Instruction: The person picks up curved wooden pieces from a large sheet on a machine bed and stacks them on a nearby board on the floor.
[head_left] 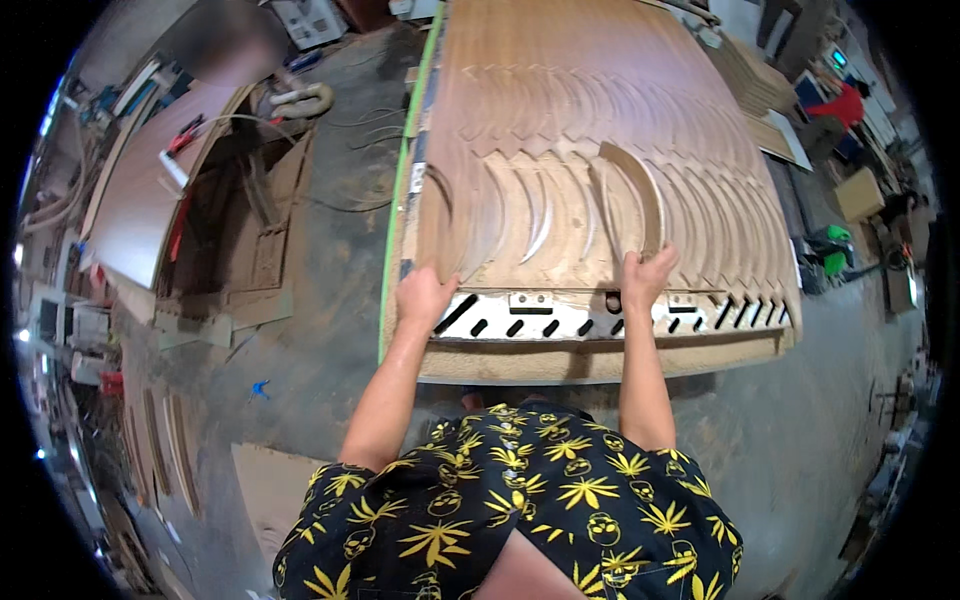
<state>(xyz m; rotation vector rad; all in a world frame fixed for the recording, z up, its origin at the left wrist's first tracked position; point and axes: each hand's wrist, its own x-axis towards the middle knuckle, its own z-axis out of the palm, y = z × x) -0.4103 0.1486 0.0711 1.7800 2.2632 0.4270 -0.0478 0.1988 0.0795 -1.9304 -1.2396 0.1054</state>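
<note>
In front of me lies a large wood panel (590,40) with rows of crescent cuts across it. My right hand (648,277) is closed around the lower end of a curved wooden strip (650,205), which stands raised above the cuts. A thinner strip leans just left of it; whether my fingers also hold that one, I cannot tell. At the panel's left edge my left hand (426,295) is closed on the lower end of another curved wooden piece (433,225). Between my hands, several crescent cuts show pale wood.
A white bar (497,308) with dark slanted slots runs along the panel's near edge. At left stands a wood-topped bench (150,190) with a cable over it, a person behind it. Wooden strips (180,455) lie low on the left; another person in red (845,105) is far right.
</note>
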